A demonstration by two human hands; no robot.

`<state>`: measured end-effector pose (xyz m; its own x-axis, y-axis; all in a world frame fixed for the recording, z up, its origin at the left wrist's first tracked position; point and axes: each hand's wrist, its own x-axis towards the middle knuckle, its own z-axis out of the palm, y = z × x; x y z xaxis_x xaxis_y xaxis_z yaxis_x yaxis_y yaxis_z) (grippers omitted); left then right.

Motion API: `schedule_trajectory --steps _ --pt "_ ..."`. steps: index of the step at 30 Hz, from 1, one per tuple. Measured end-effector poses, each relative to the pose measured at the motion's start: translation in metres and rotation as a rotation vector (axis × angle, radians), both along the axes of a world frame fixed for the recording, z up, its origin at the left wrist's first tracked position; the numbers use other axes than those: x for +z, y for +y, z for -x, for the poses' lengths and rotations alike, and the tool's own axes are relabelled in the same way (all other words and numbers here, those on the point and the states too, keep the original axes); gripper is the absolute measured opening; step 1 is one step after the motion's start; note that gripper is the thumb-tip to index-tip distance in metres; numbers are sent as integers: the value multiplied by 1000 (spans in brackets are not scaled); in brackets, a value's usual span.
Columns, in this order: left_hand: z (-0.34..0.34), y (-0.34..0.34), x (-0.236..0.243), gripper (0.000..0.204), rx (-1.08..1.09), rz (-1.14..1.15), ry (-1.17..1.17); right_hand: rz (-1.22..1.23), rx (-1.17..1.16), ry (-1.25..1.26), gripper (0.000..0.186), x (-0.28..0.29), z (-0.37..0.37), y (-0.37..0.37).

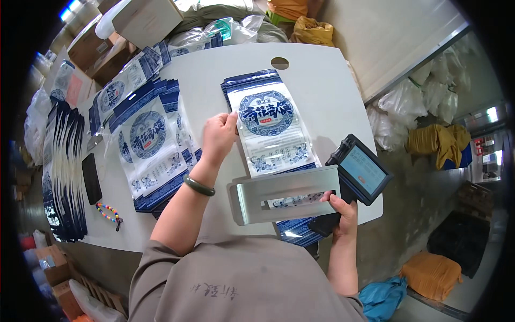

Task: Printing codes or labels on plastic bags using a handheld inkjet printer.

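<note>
My left hand [219, 137] is closed on the left edge of a blue-and-white printed plastic bag [276, 153], which lies on other similar bags at the table's middle. My right hand [344, 212] grips the right end of a silver metal plate [247, 201] with a long slot; some of its fingers are hidden. Through the slot, part of the printed bag shows. Right beside that hand is a black handheld device [366, 173] with a lit screen. Its dark handle [324, 224] passes by the hand over the bag's lower end.
Piles of similar bags [147, 134] and a fanned bag stack [67, 172] cover the left of the white table [316, 80]. A phone [92, 180] and a beaded strap [108, 212] lie there. Cartons [147, 21] stand behind; sacks [432, 268] sit on the floor at right.
</note>
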<state>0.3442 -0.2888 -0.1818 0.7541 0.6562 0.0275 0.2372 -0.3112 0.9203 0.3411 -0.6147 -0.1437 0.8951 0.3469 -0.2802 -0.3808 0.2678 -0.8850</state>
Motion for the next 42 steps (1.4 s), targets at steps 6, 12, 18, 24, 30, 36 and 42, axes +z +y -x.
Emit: schedule_trajectory --steps 6,12,18,24,30,36,42 --pt "0 -3 20 32 -78 -330 293 6 0 -5 41 -2 0 -2" --pt "11 -14 46 28 -23 -756 94 58 -27 -7 42 1 1 3" --pt "6 -11 34 13 -14 -94 0 9 -47 41 37 1 1 5" --pt "35 10 46 30 -48 -136 -275 43 -47 26 34 0 1 -5" --pt "175 156 26 63 115 -48 30 22 -10 17 39 -1 0 2" --pt "188 164 23 65 233 -278 382 90 -38 -1 42 2 0 2" --pt "132 28 55 36 -164 -127 175 30 -41 44 44 2 1 1"
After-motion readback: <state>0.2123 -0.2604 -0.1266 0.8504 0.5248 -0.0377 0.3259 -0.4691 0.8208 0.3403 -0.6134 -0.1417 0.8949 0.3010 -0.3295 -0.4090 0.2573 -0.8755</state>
